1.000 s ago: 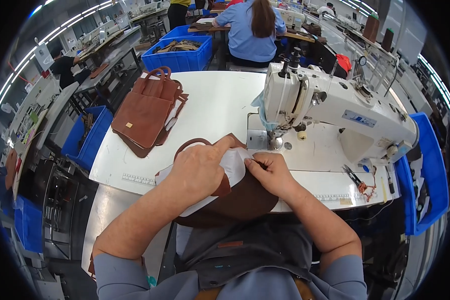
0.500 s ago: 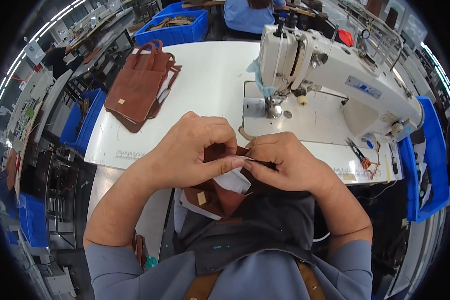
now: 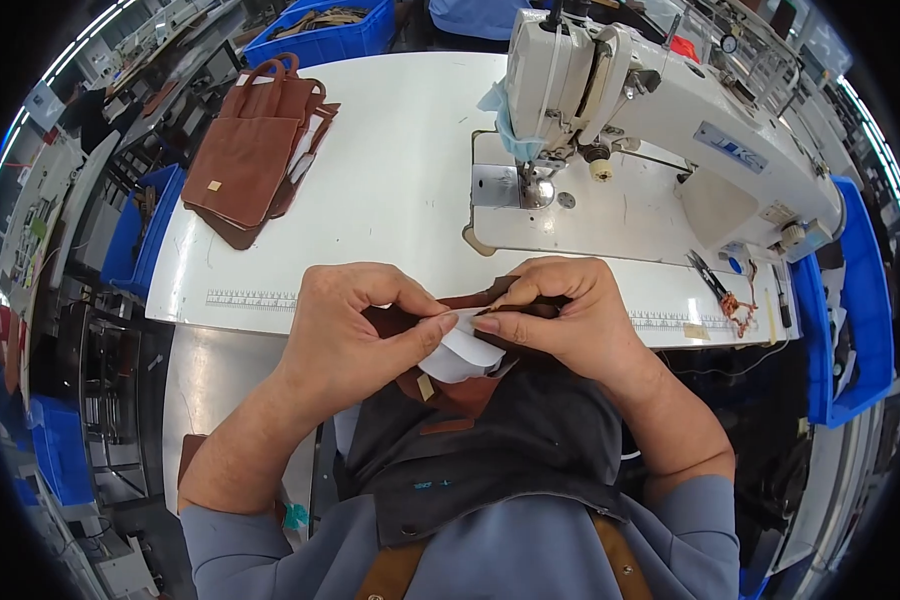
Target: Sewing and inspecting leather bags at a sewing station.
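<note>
My left hand point(image 3: 365, 335) and my right hand point(image 3: 560, 315) pinch the edge of a brown leather bag piece point(image 3: 460, 395) with a white sheet point(image 3: 462, 350) inside. The piece hangs over the table's near edge against my dark apron point(image 3: 400, 430), a small gold-coloured plate point(image 3: 426, 388) showing on it. Both thumbs lie near the top edge of the white sheet, and the leather is partly hidden by my fingers. Beyond my hands stands a white sewing machine point(image 3: 660, 110), its presser foot above a metal plate point(image 3: 492, 185).
Brown leather bags point(image 3: 245, 165) lie stacked on the left of the white table point(image 3: 370, 140). Scissors point(image 3: 708, 278) with orange thread lie at the right. Blue bins point(image 3: 865, 300) stand on both sides and behind. A person in blue point(image 3: 475, 18) sits beyond the machine; another in black point(image 3: 85, 125) is at far left.
The leather piece has been drawn back toward my body and folded. My left hand has moved from atop it to pinching its edge beside my right hand.
</note>
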`<action>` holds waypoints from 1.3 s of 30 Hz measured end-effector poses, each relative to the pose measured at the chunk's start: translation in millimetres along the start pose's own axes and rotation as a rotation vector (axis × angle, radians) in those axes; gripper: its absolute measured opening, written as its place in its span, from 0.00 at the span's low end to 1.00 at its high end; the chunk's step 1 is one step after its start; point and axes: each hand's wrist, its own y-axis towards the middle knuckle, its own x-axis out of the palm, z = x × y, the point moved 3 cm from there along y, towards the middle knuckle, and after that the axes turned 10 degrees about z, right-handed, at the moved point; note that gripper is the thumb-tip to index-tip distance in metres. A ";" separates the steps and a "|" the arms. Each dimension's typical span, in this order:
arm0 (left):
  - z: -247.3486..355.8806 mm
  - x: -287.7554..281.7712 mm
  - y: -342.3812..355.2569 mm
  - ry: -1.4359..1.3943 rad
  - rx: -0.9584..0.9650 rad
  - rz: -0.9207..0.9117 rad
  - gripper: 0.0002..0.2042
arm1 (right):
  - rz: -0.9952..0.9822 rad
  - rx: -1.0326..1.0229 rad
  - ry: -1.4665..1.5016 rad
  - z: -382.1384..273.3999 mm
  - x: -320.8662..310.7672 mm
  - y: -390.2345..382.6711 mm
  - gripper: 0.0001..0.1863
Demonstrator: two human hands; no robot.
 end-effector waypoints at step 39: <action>65.2 -13.1 45.7 0.973 0.732 -0.003 0.03 | 0.179 -0.617 -0.285 -18.0 23.5 18.0 0.09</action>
